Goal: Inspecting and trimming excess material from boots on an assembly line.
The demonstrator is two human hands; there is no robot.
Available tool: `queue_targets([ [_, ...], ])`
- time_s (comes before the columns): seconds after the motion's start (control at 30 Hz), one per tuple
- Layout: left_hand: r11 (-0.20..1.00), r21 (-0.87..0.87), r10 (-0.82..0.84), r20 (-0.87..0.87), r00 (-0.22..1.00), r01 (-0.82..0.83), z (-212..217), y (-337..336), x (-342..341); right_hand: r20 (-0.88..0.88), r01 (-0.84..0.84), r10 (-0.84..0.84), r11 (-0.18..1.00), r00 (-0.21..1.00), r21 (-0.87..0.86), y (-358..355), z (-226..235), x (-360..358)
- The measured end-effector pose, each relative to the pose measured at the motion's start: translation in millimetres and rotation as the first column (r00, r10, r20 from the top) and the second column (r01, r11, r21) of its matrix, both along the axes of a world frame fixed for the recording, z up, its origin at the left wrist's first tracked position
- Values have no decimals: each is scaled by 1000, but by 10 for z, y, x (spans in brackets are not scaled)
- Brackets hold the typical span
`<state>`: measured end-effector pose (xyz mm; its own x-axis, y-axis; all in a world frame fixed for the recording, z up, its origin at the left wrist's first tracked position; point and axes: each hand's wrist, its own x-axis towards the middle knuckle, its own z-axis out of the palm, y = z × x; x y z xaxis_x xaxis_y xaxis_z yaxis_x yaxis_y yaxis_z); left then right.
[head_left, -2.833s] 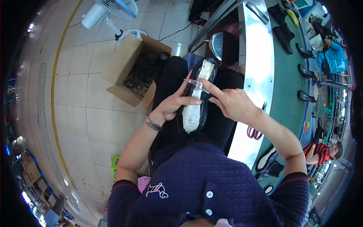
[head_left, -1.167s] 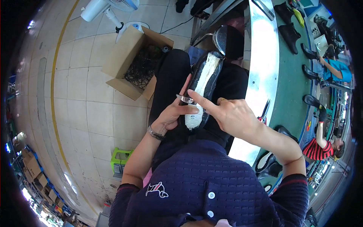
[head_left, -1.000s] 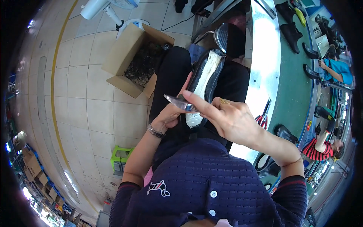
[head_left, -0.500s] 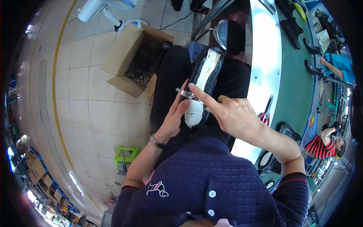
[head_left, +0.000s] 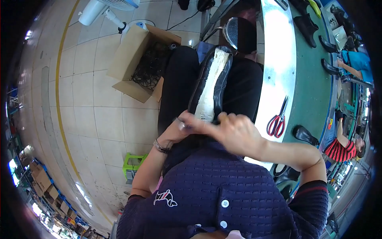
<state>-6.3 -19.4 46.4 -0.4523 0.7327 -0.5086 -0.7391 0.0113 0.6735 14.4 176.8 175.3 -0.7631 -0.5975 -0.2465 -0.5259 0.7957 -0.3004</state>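
A black leather shoe [head_left: 208, 83] lies sole up between my thighs, its pale bottom showing and its toe pointing away. My left hand [head_left: 177, 129] is closed round the near end of the shoe on its left side. Across that end reaches my right hand [head_left: 234, 133], smeared by motion, with its fingers stretched toward the left hand. At their tips shows a small shiny metal tool [head_left: 182, 125]; its exact kind is too blurred to tell. Both hands hide the shoe's near end.
On the metal bench edge [head_left: 278, 75] to my right lie red-handled scissors [head_left: 277, 121]. Black boots [head_left: 305, 30] and shoes stand on the green belt [head_left: 308, 83]. To the left are a cardboard box [head_left: 129, 63] of dark scraps, a green stool [head_left: 133, 163] and a fan [head_left: 95, 12]. Other people work at far right.
My right hand and the metal tool have moved nearer to me and left, from mid-shoe to its near end. My left hand has slid down toward that end too.
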Motion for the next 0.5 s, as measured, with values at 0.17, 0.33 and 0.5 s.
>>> queue_targets([
  [0.17, 989, 89, 120, -13, 993, -118, 52, 84, -18, -29, -20, 18, 997, 999, -72, -19, 110, 17],
  [0.33, 999, -38, -38, 17, 999, 39, 148, 52, -82, 108, 183, -183, 983, 977, 12, 110, -8, -235],
  [0.5, 998, -35, -53, 41, 998, 54, 160, 56, -87, 162, 252, -244, 967, 956, -28, 136, 200, -358],
])
